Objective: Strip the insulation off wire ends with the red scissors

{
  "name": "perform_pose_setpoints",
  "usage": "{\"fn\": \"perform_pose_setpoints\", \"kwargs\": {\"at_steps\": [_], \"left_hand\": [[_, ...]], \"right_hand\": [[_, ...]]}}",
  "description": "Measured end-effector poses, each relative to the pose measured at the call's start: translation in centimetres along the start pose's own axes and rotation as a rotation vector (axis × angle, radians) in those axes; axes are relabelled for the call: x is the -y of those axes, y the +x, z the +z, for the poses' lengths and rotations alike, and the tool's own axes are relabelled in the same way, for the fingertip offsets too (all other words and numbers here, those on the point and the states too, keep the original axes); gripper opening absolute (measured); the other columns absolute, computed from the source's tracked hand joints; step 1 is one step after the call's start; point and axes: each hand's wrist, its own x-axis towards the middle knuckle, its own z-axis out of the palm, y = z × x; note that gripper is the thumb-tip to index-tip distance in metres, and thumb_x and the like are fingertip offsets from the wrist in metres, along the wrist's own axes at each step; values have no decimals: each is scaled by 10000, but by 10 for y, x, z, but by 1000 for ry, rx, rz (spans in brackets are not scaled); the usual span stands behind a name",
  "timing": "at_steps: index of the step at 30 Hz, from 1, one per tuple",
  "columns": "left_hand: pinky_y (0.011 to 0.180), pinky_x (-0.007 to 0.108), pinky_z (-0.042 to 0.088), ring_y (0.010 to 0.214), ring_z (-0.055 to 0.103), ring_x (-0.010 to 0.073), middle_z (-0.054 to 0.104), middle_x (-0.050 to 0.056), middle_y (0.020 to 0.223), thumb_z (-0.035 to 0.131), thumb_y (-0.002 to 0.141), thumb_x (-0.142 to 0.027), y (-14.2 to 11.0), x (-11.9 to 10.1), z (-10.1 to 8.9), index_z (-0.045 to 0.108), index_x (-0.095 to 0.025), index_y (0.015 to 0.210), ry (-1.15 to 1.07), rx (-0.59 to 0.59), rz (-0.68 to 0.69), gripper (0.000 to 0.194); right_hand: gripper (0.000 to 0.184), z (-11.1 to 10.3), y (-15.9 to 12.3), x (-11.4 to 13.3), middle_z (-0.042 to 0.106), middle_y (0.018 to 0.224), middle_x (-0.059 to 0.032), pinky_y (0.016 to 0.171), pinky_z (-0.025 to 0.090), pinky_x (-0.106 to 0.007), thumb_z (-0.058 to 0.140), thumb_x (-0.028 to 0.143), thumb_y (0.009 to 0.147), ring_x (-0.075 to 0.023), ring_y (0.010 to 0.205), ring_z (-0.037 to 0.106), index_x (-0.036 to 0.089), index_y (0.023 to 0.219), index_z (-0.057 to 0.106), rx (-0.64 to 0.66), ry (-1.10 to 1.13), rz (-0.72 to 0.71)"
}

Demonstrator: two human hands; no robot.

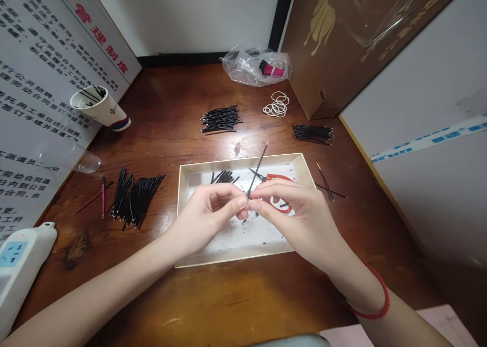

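Wire: a thin black wire (257,170) stands tilted up out of the fingertips, above the middle of the tray
Grip: pressed together, thumb and finger pads of both hands pinching the wire's lower end; which hand bears it cannot be told
Handling: pinching this close to the end should keep so thin a wire from bending, and light, even pressure seems best
Left hand: (205,210) curled, palm inward, forearm (87,281) reaching in from the lower left
Right hand: (300,220) arched over the tray, fingers angled toward the left hand, a red cord bracelet (380,299) at the wrist
Tray: a white-lined tray (236,259) on the wooden worktop (228,306) holds red-handled scissors (279,179) and a small bunch of black wires (222,177)
Nearby: loose piles of black wires (131,200) (220,119) lie on either side
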Motion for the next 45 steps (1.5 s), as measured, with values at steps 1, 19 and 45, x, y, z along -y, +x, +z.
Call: {"fn": "perform_pose_setpoints", "kwargs": {"at_steps": [1,19,45], "left_hand": [[639,192,456,631,567,93,643,-16,615,807,758,-250,0,0,0,677,-126,656,9,-9,-3,206],[631,217,438,631,564,109,647,-10,613,795,756,-287,-1,3,-2,672,-139,625,127,-30,-8,232],[586,229,403,582,502,106,595,-33,576,709,793,-188,-5,3,-6,655,-170,640,104,55,38,163]], "right_hand": [[100,1,0,0,734,781,34,633,477,-235,732,133,838,-113,754,647,219,786,736,9,27,5],[166,5,-1,-1,637,756,10,643,443,-254,596,53,894,-113,702,543,186,795,597,24,-193,-249],[186,11,-1,2,632,717,-6,720,485,-333,520,88,902,-159,691,568,227,782,493,-87,-497,-485]]}}
